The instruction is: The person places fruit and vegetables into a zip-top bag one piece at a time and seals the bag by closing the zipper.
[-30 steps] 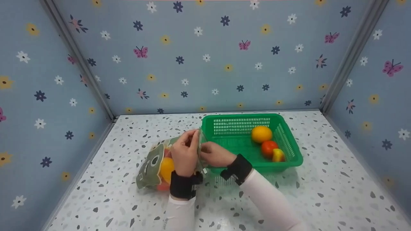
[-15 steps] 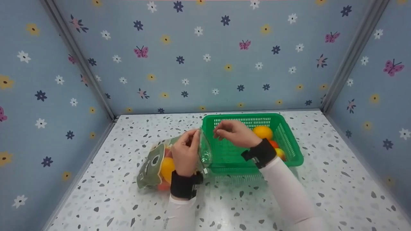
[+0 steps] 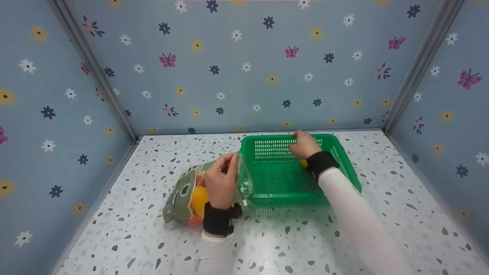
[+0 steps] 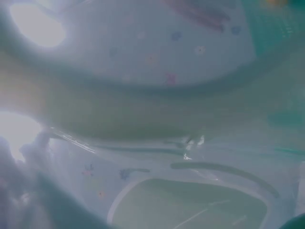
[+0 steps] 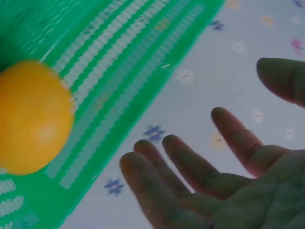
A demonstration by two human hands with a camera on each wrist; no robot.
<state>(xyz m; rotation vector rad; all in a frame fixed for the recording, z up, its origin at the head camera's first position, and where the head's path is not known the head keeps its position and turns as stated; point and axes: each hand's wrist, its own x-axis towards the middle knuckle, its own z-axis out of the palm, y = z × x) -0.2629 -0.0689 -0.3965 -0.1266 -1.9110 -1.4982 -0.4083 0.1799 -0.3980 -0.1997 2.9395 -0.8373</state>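
Note:
My left hand (image 3: 221, 183) pinches the upper edge of a clear plastic bag (image 3: 177, 202) with a green cartoon print. Through the bag show an orange-yellow round fruit (image 3: 199, 198) and something red (image 3: 195, 220). The left wrist view is hazy, mostly filled by see-through plastic. Over the back right of a green basket (image 3: 282, 196) is my right hand (image 3: 304, 145), fingers spread and holding nothing. In the right wrist view an orange-yellow round fruit (image 5: 35, 119) lies in the basket, apart from those fingers. My right wrist and forearm hide the basket's other contents.
The bag's loose mouth (image 3: 244, 183) overlaps the basket's left rim. Everything stands on a white speckled tabletop (image 3: 133, 244). Flower-patterned panels (image 3: 229, 49) rise at the back and on both sides.
My right hand has left the bag's mouth and moved right and back over the basket, its fingers opening out. The left hand and the bag have stayed in place.

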